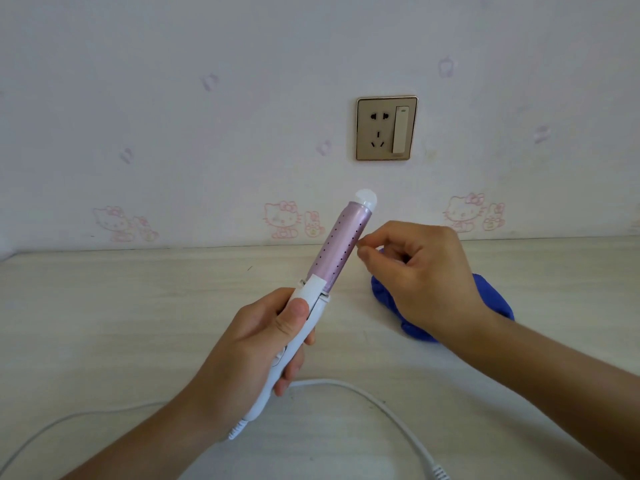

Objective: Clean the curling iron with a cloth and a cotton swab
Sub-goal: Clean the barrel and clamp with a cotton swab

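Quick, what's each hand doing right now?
Left hand: closed around the curling iron.
Right hand: pinching what seems to be the cotton swab, barely visible.

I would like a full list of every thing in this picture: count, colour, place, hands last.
Wooden table: one, pale, against the wall.
Curling iron with perforated barrel and plastic handle: one, pink and white, held tilted above the table.
Power cord: one, white, looped on the table.
Crumpled cloth: one, blue, on the table behind the right hand.
Thin cotton swab: one, pale, tip only, beside the barrel.
Wall socket with switch: one, gold-framed beige, on the wall.
Left hand: one, grips the handle.
Right hand: one, pinches the swab.
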Demonstrator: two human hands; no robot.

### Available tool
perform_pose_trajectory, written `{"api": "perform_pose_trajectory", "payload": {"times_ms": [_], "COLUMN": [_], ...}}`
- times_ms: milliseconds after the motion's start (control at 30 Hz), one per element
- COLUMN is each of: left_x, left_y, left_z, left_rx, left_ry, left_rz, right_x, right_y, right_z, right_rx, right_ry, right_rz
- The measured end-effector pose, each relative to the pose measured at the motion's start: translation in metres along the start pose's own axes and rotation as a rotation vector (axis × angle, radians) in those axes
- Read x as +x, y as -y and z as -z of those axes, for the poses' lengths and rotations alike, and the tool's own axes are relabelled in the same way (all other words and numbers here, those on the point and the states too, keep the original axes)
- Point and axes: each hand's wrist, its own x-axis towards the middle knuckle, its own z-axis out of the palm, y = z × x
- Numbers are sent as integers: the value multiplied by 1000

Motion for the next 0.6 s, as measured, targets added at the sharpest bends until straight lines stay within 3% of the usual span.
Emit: {"api": "perform_pose_trajectory", "payload": {"times_ms": [167,600], "left_x": [4,-2], "left_y": [-2,3], "left_z": [6,-2], "left_rx": [90,150], "left_ry": [-6,-5], "left_rz": [-76,-103], "right_x": [-25,-2], "right_y": [4,-9], "right_z": [-17,0], "right_rx": [74,138], "right_ry": [182,-69], "right_rz": [107,50]}}
